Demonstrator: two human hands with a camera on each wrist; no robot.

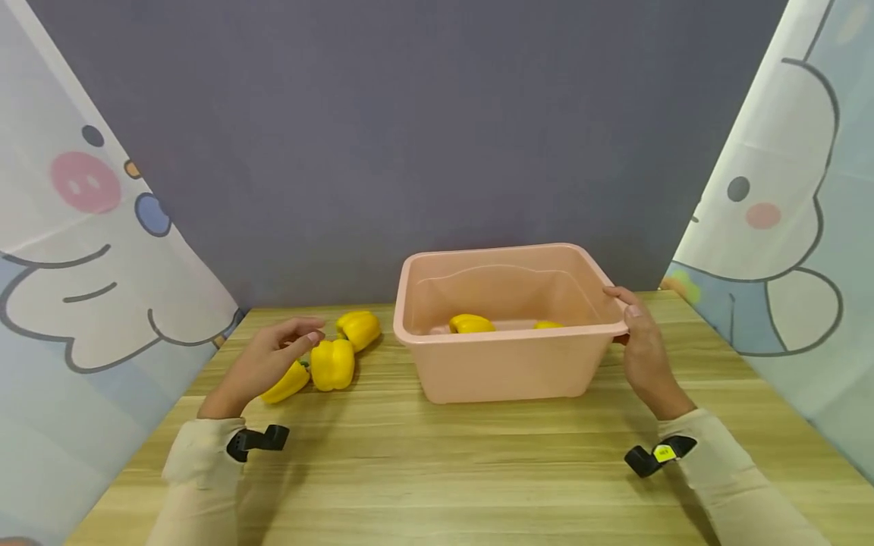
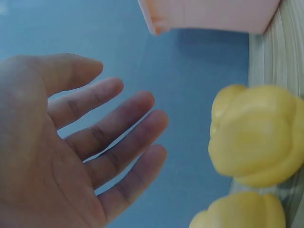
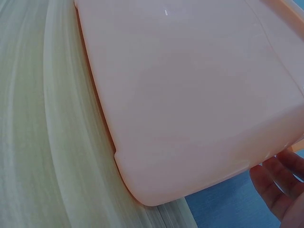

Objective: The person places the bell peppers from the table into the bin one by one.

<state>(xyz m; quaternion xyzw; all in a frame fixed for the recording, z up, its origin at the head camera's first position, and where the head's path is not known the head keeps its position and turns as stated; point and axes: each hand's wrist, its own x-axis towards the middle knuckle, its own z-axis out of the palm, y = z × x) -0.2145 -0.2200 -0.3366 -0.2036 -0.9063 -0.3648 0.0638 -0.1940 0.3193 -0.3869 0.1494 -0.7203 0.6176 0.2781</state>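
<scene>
A pink plastic bin (image 1: 505, 368) stands on the wooden table, and two yellow bell peppers (image 1: 473, 324) show partly above its front rim. My right hand (image 1: 645, 356) grips the bin's right rim, thumb on top; in the right wrist view its fingers (image 3: 268, 185) lie under the edge. Three more yellow bell peppers (image 1: 333, 365) lie together on the table, left of the bin. My left hand (image 1: 269, 360) hovers over the leftmost pepper (image 1: 287, 384), partly hiding it. In the left wrist view its fingers are spread and relaxed, apart from the nearby peppers (image 2: 256, 135).
Behind the table rises a plain grey wall panel (image 1: 437, 152). Cartoon-printed cloths (image 1: 68, 303) hang along both sides. The wooden tabletop (image 1: 437, 470) stretches in front of the bin and between the forearms. Each wrist carries a black strapped camera (image 1: 259, 440).
</scene>
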